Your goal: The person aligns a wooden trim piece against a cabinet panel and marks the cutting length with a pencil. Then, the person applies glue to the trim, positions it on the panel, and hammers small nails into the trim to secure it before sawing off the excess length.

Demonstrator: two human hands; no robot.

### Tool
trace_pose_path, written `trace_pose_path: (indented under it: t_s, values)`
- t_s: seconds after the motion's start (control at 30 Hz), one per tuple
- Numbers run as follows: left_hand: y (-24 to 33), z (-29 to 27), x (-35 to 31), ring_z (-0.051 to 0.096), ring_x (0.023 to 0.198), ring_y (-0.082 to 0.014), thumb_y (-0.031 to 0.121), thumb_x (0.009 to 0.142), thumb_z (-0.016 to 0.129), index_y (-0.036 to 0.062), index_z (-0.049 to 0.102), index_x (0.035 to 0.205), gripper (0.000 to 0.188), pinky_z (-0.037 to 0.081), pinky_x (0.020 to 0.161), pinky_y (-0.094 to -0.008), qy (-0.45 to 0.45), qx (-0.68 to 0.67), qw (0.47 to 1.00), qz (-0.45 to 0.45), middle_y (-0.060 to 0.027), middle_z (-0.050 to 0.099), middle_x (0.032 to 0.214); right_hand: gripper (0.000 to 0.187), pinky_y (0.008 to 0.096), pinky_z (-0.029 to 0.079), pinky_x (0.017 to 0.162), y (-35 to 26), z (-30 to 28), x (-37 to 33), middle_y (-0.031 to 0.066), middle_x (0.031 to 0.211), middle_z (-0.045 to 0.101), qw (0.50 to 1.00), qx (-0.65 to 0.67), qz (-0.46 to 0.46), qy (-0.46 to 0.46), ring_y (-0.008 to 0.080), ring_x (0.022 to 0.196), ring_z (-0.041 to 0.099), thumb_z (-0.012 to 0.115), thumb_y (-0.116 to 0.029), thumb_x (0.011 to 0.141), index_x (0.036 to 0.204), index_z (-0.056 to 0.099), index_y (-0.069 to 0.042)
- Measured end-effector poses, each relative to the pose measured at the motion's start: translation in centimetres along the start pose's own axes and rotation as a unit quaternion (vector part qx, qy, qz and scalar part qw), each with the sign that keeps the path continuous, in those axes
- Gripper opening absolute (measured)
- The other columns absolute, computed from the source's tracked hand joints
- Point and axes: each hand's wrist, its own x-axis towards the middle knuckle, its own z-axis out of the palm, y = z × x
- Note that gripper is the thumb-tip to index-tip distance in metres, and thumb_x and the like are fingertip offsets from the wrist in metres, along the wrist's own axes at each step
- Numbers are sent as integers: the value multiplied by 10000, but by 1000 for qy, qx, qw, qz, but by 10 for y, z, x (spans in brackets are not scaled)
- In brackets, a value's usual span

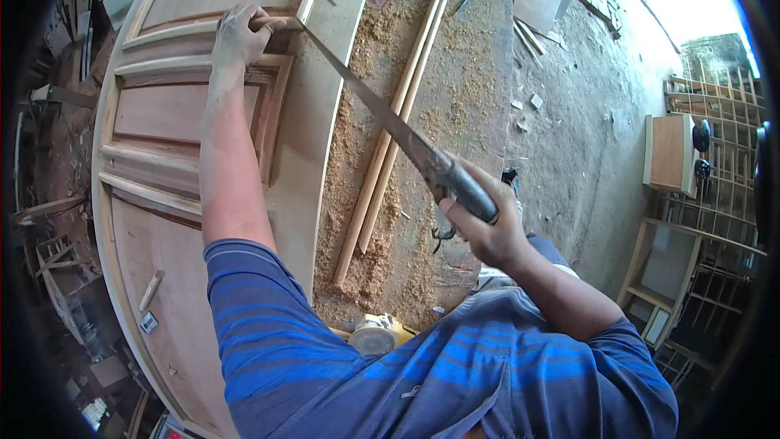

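My right hand (494, 232) is wrapped around the dark handle of a handsaw (378, 106). Its long blade slants up and to the left, and the tip end reaches the end of a thin wooden moulding strip (283, 23). My left hand (237, 36) grips that strip with the thumb and fingers closed, at the upper part of a panelled wooden door (321, 126). Whether the teeth touch the strip is too small to tell. Framed panels with raised mouldings (154, 65) run along the door beneath my left forearm.
Two long moulding strips (382, 162) lie on the sawdust-covered bench (459, 97) right of the door. A yellow power tool (378, 333) sits close to my body. A short wood piece (151, 291) rests on the door. Wooden frames (662, 268) stand far right on the concrete floor.
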Motion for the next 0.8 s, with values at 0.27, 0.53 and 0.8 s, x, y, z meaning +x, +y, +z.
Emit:
trace_pose_path:
  t_s: [0.27,0.53,0.8]
  values:
    - [-14,6,-3,678,1100,-350,499,884,883,112,761,961,413,526,993,-502,13,19,1000,-8,-123,751,1036,528,344,570,933,-9,7,24,150,1102,778,1000,-11,11,3,188,1023,740,714,-97,942,1457,651,-3]
    - [-15,5,-1,672,1093,-353,518,875,885,104,753,942,440,529,988,-505,10,2,1000,-5,-115,744,1023,475,354,567,941,-29,9,46,143,1114,792,996,-6,84,-37,176,1027,736,710,-104,967,1432,678,-14]
    - [-2,1,7,670,1099,-377,535,877,880,102,751,940,456,527,988,-509,5,8,1000,-8,-139,754,1047,527,345,559,978,-22,-1,19,125,1134,789,997,36,71,6,147,1048,713,734,-76,951,1469,660,-15]
